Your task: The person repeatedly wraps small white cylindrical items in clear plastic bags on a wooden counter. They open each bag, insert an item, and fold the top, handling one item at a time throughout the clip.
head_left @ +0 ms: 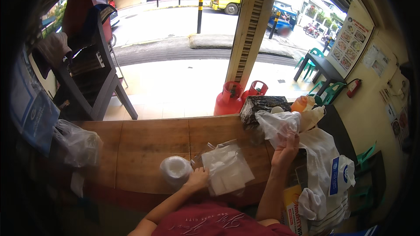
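Note:
My left hand (197, 179) rests on the wooden counter (144, 144), its fingers on the near left edge of a clear plastic bag holding white folded paper (227, 168). A round white lidded cup (175, 169) sits just left of that hand. My right hand (285, 150) is raised at the counter's right end, fingers closed on the lower edge of a white plastic bag (275, 122).
A dark patterned box (261, 105) and orange and cream squeeze bottles (306, 105) stand at the back right. More white bags (326, 170) pile at the right. A bagged bundle (78, 144) lies at the left end. Two red gas cylinders (238, 96) stand outside.

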`<state>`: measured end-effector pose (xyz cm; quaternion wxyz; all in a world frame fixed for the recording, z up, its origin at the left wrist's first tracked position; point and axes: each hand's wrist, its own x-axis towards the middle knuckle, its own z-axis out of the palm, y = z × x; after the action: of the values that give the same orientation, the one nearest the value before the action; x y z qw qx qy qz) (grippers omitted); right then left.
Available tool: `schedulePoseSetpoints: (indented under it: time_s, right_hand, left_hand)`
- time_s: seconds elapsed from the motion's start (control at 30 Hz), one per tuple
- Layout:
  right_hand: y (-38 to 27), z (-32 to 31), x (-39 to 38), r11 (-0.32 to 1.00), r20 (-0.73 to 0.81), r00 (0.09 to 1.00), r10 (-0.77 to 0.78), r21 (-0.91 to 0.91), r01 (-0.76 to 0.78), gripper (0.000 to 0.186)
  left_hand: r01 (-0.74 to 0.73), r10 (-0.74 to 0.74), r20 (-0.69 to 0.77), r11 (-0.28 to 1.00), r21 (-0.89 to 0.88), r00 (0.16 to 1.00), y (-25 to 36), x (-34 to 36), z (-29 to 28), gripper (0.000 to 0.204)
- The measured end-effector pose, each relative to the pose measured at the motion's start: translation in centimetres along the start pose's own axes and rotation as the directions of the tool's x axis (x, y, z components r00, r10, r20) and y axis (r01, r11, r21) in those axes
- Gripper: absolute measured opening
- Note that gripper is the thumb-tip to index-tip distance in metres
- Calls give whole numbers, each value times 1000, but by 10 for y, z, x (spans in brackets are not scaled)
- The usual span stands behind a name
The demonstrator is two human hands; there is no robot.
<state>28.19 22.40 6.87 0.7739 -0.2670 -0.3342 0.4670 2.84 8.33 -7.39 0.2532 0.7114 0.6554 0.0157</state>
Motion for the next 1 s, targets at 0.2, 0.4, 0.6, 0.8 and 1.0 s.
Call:
schedulePoseSetpoints:
  time_s: [0.2, 0.4, 0.6, 0.8, 1.0]
  right_hand:
    - [47, 46, -81, 899, 226, 896, 382, -317, -303, 14]
    - [59, 69, -111, 729, 512, 576, 638, -159, -666, 15]
    - [71, 54, -88, 222, 588, 334, 737, 257, -941, 25]
    - [64, 56, -90, 495, 527, 440, 727, 42, -868, 27]
    - [40, 92, -104, 814, 584, 570, 578, -456, -359, 29]
  left_hand:
    - [-322, -84, -491, 657, -681, 867, 19, -13, -62, 94]
    - [-389, -208, -374, -35, -921, 904, -13, -24, -96, 66]
    - [-215, -68, -396, -916, -339, 916, -38, -54, -97, 49]
    - [-587, 213, -742, 758, -286, 636, -39, -61, -110, 37]
    - [89, -174, -822, 985, -150, 542, -21, -44, -115, 38]
